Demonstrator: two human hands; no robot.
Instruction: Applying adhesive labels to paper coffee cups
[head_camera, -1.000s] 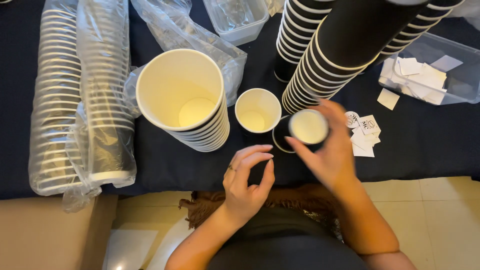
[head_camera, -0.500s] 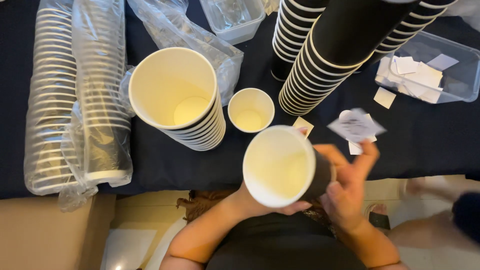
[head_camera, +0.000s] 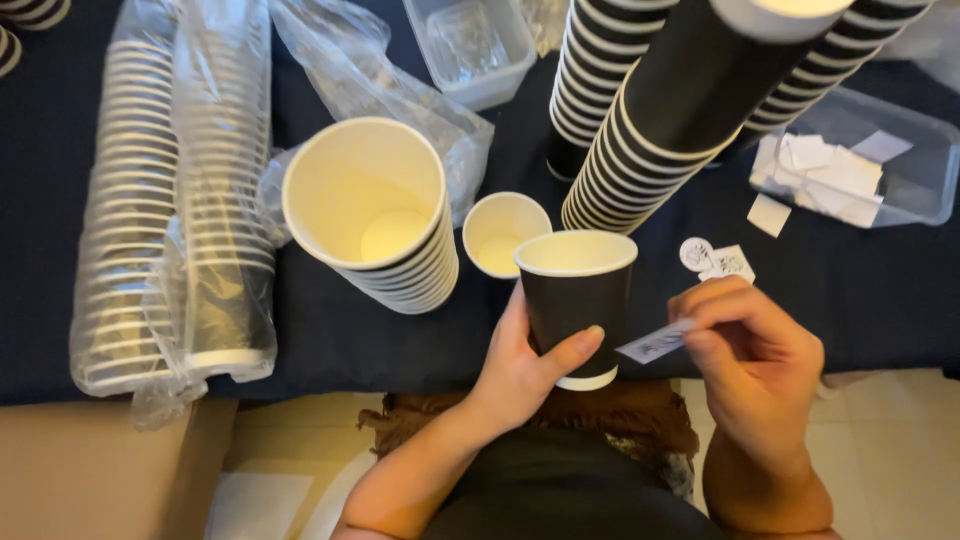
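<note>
1. Now we hold the black paper cup (head_camera: 574, 300) upright in our left hand (head_camera: 520, 365), fingers curled behind it and the thumb pressed across its front wall near the base.
2. Our right hand (head_camera: 750, 350) is closed in a pinch on a small white sticker (head_camera: 655, 344), thumb and fingertips gripping one end while the free end points at the cup's side, just short of touching it.
3. To do this well, we judge the cup should stay steady and level, the thumb kept low so the middle of the wall is bare, and the sticker brought on flat and square, then smoothed from one edge to avoid creases.
4. The cup sits above the near edge of the dark desk (head_camera: 860, 300), in front of our body; it is matte black with a white rim at top and bottom and a cream inside.
5. Just beyond it stands a single open cup (head_camera: 503, 232), with a leaning stack of cups (head_camera: 385, 225) to its left.
6. Further right, loose stickers (head_camera: 715, 260) lie on the desk near a clear plastic tub (head_camera: 920, 170) of paper slips.
</note>
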